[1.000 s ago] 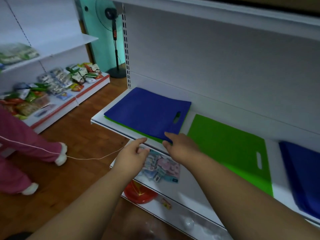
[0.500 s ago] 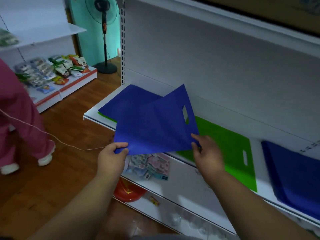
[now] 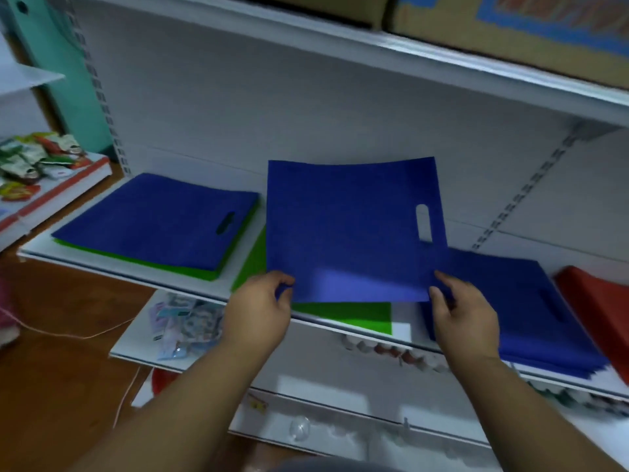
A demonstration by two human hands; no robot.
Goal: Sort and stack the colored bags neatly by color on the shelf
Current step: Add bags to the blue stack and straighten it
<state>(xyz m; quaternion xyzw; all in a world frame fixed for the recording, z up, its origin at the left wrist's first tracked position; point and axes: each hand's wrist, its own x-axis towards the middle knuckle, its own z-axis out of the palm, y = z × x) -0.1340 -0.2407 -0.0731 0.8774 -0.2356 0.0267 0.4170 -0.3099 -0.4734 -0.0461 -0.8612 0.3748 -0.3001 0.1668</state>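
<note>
Two hands hold one blue bag [image 3: 347, 229] above the shelf [image 3: 112, 267], almost upright, its handle slot at the right side. On the far left lies a mixed pile [image 3: 160, 223], blue on top with green under it. The left hand [image 3: 262, 311] pinches the lower left corner of the held bag; the green bag [image 3: 343, 316] lies flat just below and is mostly hidden. The right hand [image 3: 463, 318] pinches the lower right corner and is nearer to the blue stack [image 3: 531, 308], which lies to the right and a little lower. I think the bag should go there. Nothing stands between; the red bag [image 3: 599, 308] is beside the stack.
</note>
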